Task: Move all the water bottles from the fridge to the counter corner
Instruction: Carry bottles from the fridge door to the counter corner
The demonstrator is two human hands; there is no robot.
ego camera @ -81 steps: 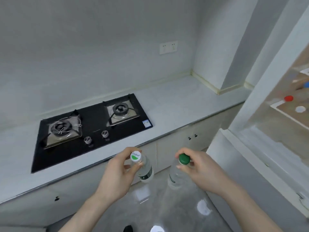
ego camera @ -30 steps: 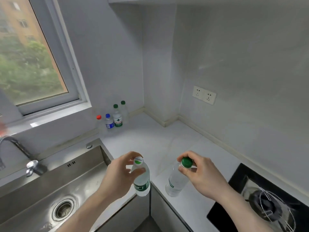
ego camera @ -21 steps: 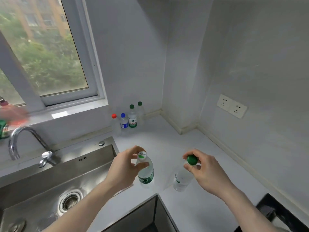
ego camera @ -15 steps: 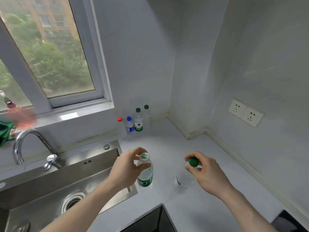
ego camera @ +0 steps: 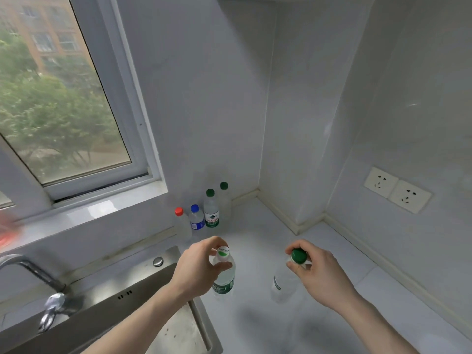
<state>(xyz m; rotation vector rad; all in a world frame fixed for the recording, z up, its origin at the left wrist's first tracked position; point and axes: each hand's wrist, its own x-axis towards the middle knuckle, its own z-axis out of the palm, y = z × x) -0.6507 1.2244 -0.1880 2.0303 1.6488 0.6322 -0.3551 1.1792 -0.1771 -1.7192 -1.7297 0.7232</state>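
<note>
Two bottles carried in, faucet (ego camera: 33,274) cut off at left.
Left hand (ego camera: 198,269) pinches white-capped bottle (ego camera: 224,274), right hand (ego camera: 316,272) grips green-capped bottle (ego camera: 286,282); counter corner (ego camera: 258,226) now closer.

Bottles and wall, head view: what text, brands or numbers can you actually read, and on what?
"Cestbon": white-and-green cap of the bottle held in the left hand.
Green label on the standing green-capped bottle: logo and print, too small to read.
Blue label on the blue-capped bottle: blurred.
Label on the right hand's bottle: unreadable.
Wall sockets: no text.

left hand (ego camera: 198,270) and right hand (ego camera: 315,272) carried their bottles from the hob to over the counter (ego camera: 258,226) corner, nearer the standing bottles (ego camera: 204,213)
</note>
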